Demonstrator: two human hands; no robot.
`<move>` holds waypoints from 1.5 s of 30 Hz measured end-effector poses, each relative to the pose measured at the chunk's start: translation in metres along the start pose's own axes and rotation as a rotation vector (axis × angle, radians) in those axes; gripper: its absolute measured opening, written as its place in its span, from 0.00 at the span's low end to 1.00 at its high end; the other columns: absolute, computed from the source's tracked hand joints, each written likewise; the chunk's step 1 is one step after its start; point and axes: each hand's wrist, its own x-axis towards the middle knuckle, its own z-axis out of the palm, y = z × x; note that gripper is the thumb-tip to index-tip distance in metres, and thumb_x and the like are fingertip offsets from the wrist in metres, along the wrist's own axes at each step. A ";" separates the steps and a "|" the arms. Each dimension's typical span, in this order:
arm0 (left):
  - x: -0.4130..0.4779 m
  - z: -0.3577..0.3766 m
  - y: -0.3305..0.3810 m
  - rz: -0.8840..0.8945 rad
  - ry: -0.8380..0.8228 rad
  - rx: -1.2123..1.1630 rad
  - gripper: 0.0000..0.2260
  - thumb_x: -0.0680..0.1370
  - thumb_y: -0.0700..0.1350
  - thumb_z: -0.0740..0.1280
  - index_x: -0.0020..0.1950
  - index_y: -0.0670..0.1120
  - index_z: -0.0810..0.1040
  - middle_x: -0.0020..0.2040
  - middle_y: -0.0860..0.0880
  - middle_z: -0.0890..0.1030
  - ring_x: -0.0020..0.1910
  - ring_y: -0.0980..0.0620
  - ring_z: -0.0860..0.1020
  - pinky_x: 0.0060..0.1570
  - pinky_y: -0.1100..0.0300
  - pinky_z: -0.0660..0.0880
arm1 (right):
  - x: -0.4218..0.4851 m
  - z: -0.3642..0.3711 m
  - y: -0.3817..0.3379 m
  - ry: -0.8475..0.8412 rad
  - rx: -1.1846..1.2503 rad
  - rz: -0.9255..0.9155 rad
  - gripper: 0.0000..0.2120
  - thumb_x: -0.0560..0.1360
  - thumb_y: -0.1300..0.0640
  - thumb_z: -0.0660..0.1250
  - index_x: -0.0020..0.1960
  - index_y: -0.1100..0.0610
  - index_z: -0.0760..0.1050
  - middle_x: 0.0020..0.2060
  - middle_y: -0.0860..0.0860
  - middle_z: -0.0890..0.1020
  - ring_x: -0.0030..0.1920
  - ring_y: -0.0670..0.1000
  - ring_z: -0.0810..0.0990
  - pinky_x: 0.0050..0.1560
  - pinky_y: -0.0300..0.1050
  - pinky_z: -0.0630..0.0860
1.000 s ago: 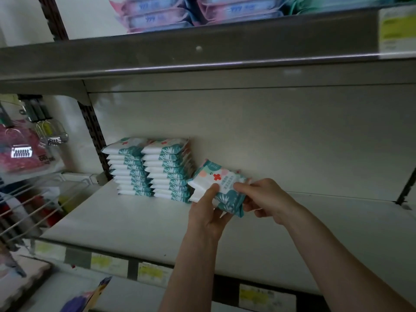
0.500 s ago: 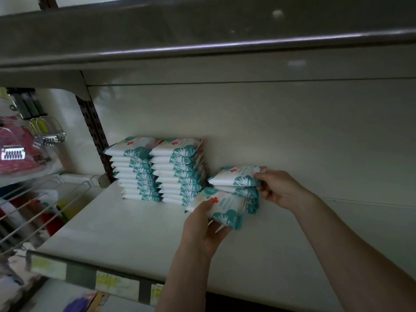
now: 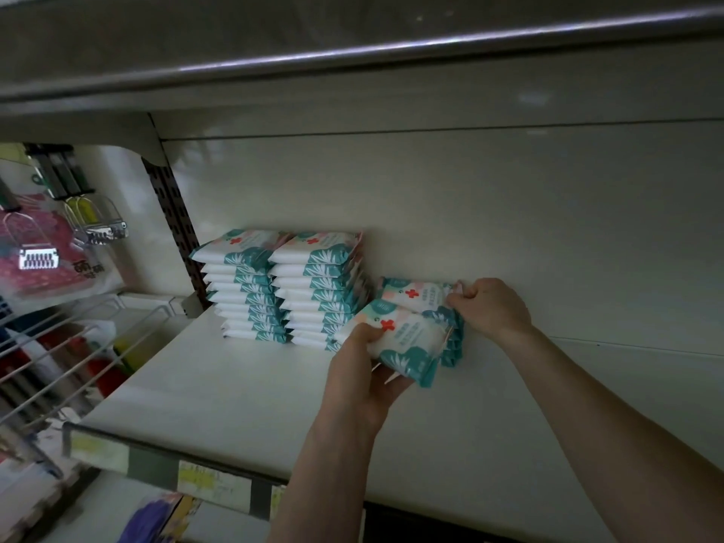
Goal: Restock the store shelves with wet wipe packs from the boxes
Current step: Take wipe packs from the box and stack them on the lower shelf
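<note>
Teal-and-white wet wipe packs stood in two tall stacks on a white store shelf, with two bare hands holding more just right of them.

The left hand gripped one pack, thumb on its printed face and fingers curled beneath. This pack sat tilted just above the hand, its long axis running from upper left to lower right and its red cross facing up. The right hand pinched the right end of the top pack of a short stack, which lay flat, lengthwise along the back panel. Half a second earlier, the left hand's pack had sat lower and further left.
</note>
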 end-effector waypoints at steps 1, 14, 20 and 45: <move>0.002 0.005 0.000 0.003 -0.011 0.013 0.06 0.78 0.36 0.60 0.50 0.40 0.75 0.43 0.40 0.81 0.41 0.44 0.80 0.38 0.52 0.81 | -0.001 -0.006 0.000 0.023 -0.033 -0.002 0.19 0.76 0.46 0.63 0.32 0.55 0.69 0.29 0.49 0.72 0.37 0.55 0.75 0.34 0.42 0.66; 0.035 0.036 0.014 -0.007 -0.059 0.142 0.04 0.81 0.38 0.62 0.52 0.39 0.74 0.48 0.38 0.80 0.47 0.42 0.80 0.45 0.46 0.79 | -0.025 -0.042 -0.014 -0.343 0.680 0.146 0.30 0.73 0.63 0.71 0.72 0.57 0.63 0.44 0.54 0.80 0.34 0.48 0.79 0.29 0.39 0.75; 0.036 0.022 0.018 0.123 0.116 0.426 0.07 0.82 0.41 0.60 0.58 0.40 0.73 0.43 0.42 0.79 0.39 0.46 0.80 0.44 0.48 0.80 | 0.001 -0.026 -0.020 -0.219 0.665 0.103 0.28 0.73 0.70 0.68 0.70 0.59 0.66 0.55 0.59 0.74 0.44 0.54 0.78 0.32 0.40 0.79; 0.072 0.021 0.004 0.925 0.033 1.972 0.26 0.79 0.44 0.64 0.76 0.52 0.63 0.75 0.45 0.63 0.74 0.44 0.58 0.73 0.51 0.58 | -0.021 -0.001 -0.002 -0.539 0.732 0.398 0.23 0.79 0.36 0.54 0.45 0.55 0.73 0.38 0.57 0.80 0.41 0.55 0.80 0.48 0.51 0.77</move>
